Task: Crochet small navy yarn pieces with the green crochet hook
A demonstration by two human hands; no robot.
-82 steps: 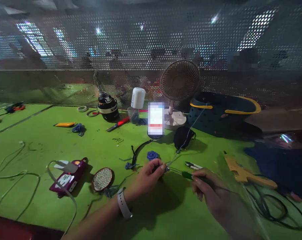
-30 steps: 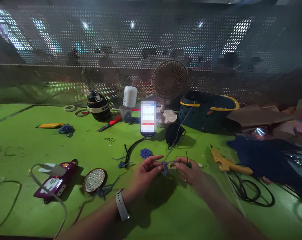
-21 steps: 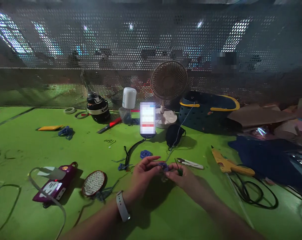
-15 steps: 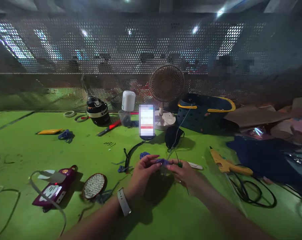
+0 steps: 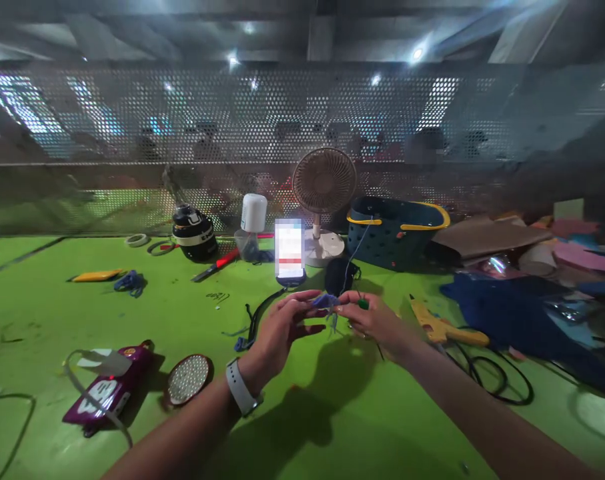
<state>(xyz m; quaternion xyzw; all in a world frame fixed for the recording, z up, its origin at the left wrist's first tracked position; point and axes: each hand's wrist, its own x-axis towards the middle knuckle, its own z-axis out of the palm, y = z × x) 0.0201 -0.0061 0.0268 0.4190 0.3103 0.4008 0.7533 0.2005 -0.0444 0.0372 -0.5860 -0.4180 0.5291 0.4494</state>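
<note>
Over tabletop (image 5: pixel 197 330), left hand (image 5: pixel 281 325) facing right hand (image 5: pixel 378 321), pinching yarnwork (image 5: pixel 325 301)

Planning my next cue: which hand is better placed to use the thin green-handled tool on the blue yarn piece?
Likely the right hand: it holds the green-handled tool, while the left hand grips the blue yarn piece.

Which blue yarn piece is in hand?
The piece pinched between left hand and right hand; clump near yellow tool and scrap near black strap lie on the table.
</note>
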